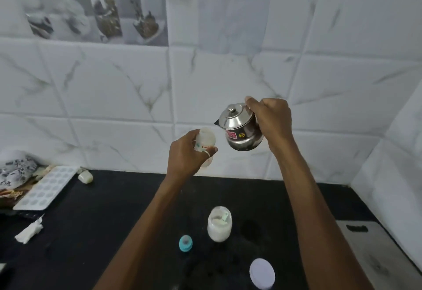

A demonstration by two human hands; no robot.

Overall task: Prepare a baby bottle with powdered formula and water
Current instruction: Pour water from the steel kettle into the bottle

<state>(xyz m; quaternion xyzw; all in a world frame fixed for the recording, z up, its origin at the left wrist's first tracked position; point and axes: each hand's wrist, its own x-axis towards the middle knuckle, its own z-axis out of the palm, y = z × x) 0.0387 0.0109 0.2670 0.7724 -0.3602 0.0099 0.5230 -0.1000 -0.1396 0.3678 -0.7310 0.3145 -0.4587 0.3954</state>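
Observation:
My left hand [186,152] holds a clear baby bottle [205,140] raised in front of the tiled wall, its mouth uncapped and tilted slightly toward the right. My right hand [270,119] grips a small steel pot [239,128] with a lid by its handle, held just right of the bottle with the spout pointing at the bottle's mouth. On the black counter below stands an open jar of white formula powder [219,224] with a scoop inside. The teal bottle nipple cap [185,243] lies to its left, and a round white jar lid [262,273] lies near the front.
A white blister tray [45,188] and patterned cloth [16,171] sit at the far left of the counter [114,209], with a crumpled tissue [29,231] in front. A small white object [85,177] lies by the wall. A grey board [374,253] lies at the right.

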